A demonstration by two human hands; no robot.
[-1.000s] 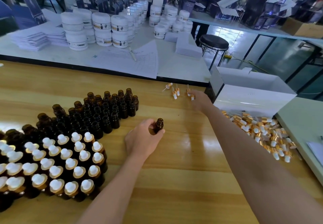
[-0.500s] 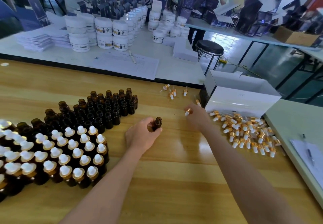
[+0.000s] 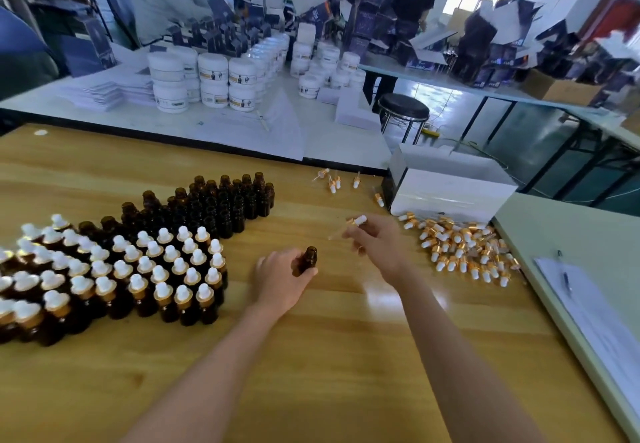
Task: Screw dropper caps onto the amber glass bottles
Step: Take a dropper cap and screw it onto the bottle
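Amber glass bottles [image 3: 166,309] wearing white-bulbed gold dropper caps [image 3: 160,271] crowd the wooden surface's [image 3: 346,356] left, an uncapped cluster [image 3: 221,203] waits behind, my left hand [image 3: 280,281] grips one bare bottle [image 3: 307,260] and my right hand [image 3: 379,247] pinches a cap [image 3: 356,221], so I judge about half remains.

Left hand [image 3: 282,278] grips an uncapped amber bottle [image 3: 306,261]; right hand [image 3: 377,243] pinches a dropper cap [image 3: 355,223] just above its fingertips.

amber bottle [image 3: 308,260]: uncapped, tilted, in left hand [image 3: 280,281] | dropper cap [image 3: 353,222]: pipette down-left, in right hand [image 3: 381,245]
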